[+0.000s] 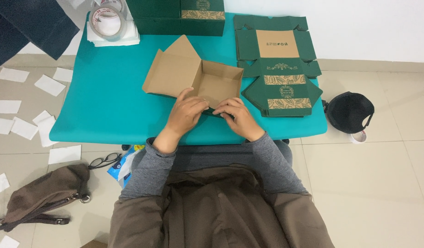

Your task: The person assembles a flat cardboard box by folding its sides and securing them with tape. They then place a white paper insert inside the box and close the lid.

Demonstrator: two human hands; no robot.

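Observation:
A half-folded cardboard box (207,80), brown inside and dark green outside, lies in the middle of the teal table (106,105). Its far and right walls stand up, and its left flaps (168,73) lie spread open. My left hand (186,112) and my right hand (237,115) sit side by side on the box's near wall, fingers pressed down on its edge. Both hands grip that near flap.
A stack of flat green box blanks (281,73) lies to the right. Finished green boxes (179,16) stand at the back, beside tape rolls (108,20). On the floor are white paper slips (23,126), a brown bag (42,195), glasses (104,160) and a black cap (350,112).

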